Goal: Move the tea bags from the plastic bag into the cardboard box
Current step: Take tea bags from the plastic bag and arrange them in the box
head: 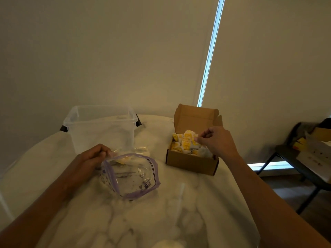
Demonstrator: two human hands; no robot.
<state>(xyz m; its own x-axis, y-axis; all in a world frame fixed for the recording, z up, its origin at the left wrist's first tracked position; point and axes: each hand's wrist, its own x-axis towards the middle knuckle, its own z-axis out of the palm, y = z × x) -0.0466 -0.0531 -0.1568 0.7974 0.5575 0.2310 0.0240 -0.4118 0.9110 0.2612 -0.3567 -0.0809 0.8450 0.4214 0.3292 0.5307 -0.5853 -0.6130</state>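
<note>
Here, the plastic bag [132,176] is held open on the surface [179,203], its purple rim pinched by the left hand [93,156]. Tea bags [184,142] are heaped in the cardboard box [189,165], over which the right hand [215,140] is curled; whether one is pinched cannot be told.

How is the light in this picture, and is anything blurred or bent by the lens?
Head view: dim, yellowish light; only the daylight strip is bright. The wide lens curves the table edge. The tea bags in the cardboard box look soft, print unreadable.
</note>
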